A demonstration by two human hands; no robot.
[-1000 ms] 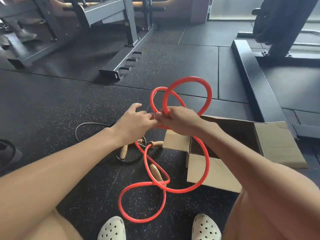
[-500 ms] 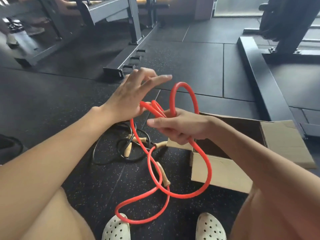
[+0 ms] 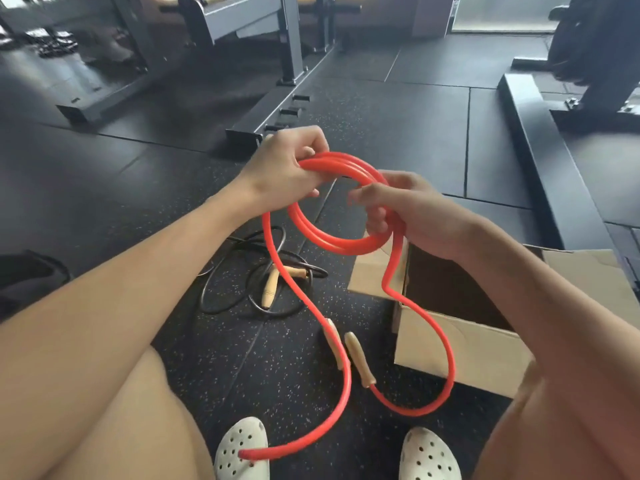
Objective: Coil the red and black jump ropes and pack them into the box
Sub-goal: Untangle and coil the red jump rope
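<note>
With our left hand (image 3: 284, 168) and right hand (image 3: 412, 216) both gripping the red jump rope (image 3: 332, 237) coil, its dangling tails risk snagging the cardboard box (image 3: 464, 344) edge.

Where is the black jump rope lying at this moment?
The black jump rope lies loose on the floor at centre-left of the head view, left of the cardboard box.

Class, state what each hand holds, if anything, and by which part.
Both hold the red tubular jump rope by its coiled loops: the left hand grips the coil's top, the right hand its right side.
</note>
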